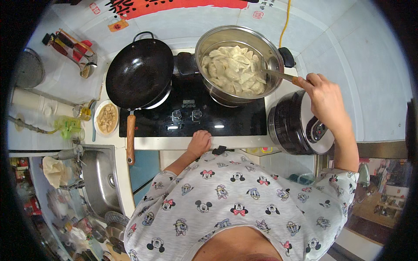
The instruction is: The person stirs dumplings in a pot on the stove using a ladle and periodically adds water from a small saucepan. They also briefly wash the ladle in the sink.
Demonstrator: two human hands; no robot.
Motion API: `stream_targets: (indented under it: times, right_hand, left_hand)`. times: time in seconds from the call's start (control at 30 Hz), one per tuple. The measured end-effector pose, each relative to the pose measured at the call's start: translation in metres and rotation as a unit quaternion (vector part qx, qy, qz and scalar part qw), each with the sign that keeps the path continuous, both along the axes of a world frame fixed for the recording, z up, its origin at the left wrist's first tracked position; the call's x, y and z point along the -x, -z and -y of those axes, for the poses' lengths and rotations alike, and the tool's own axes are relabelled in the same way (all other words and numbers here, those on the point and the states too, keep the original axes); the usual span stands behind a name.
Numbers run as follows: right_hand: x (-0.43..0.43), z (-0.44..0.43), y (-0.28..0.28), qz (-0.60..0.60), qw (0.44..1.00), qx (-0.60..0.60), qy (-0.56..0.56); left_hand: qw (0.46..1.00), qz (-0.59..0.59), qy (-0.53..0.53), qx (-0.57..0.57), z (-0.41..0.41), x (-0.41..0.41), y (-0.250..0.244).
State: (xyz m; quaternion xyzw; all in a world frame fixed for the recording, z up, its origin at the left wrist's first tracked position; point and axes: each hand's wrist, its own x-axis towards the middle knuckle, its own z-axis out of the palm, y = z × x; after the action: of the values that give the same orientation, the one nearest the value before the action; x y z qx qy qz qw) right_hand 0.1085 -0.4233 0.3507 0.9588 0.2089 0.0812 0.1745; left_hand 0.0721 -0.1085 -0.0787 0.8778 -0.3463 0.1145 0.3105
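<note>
My right hand (321, 93) grips the wooden handle (296, 80) of a metal utensil, whose far end dips among the dumplings at the right side of a steel pot (240, 31). The utensil's head is mostly hidden. Many pale dumplings (233, 70) fill the pot, which stands on the right burner of a black glass cooktop (228, 120). My left hand (200, 143) rests at the front edge of the cooktop with its fingers curled and nothing visible in it. Behind that hand are two control knobs (186, 114).
An empty black wok (140, 73) sits on the left burner, its wooden handle jutting past the counter edge. At right is a multicooker (300, 124) under my forearm. A plate of food (107, 117), a steel sink (101, 179) and hanging utensils (73, 52) are at left.
</note>
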Motion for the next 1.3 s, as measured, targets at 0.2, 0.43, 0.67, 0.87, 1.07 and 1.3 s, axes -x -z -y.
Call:
stream_targets:
  times: [0.2,0.43,0.67,0.87,1.07,1.3]
  right_hand:
    - [-0.021,-0.006,-0.026,-0.164,0.982,-0.091,0.004]
    - [-0.042,0.042,0.007,-0.331,0.861,-0.355,0.153]
    - [-0.024,0.032,0.067,-0.37,0.624,-0.624,0.289]
    - [-0.015,-0.013,0.116,-0.293,0.516,-0.752,0.287]
    - [0.011,-0.05,0.138,-0.187,0.386,-0.875,0.225]
    - [0.053,-0.04,0.165,-0.097,0.534,-0.838,-0.055]
  left_hand:
    - [1.0,0.01,-0.009,0.003,-0.003,0.001,0.002]
    - [0.999,0.03,-0.001,0.013,0.001,0.0,0.006]
    - [1.0,0.008,-0.007,-0.007,-0.003,0.0,0.006]
    - [1.0,0.025,0.005,-0.014,-0.004,0.0,0.007]
    - [1.0,0.011,-0.004,-0.022,-0.003,-0.001,-0.002]
    - [0.999,0.017,-0.008,-0.029,-0.001,0.003,-0.003]
